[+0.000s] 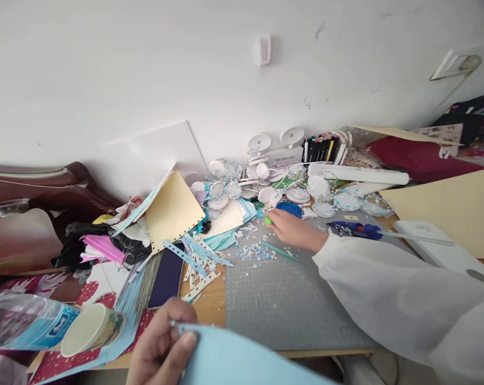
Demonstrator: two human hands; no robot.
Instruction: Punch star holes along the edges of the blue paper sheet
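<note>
My left hand (168, 339), at the front edge of the table, pinches the corner of a light blue sheet of paper (234, 355) between thumb and fingers. Small holes show along the sheet's edge. Farther back, over the grey cutting mat (282, 299), my right hand (288, 227) has its fingers closed at a small bright green object (268, 220), mostly hidden, whose kind I cannot make out. Just behind that hand lies a blue round lid-like piece (290, 208). Small blue and white paper bits (256, 252) and a thin teal stick (280, 250) lie in front of it.
A blue glue gun (358, 230) rests right of my right hand. White discs with beaded decorations (226, 190) crowd the back, beside several markers (321, 148). Cut paper strips (200, 259), a paper cup (92, 329) and a plastic bottle (29, 321) are at the left.
</note>
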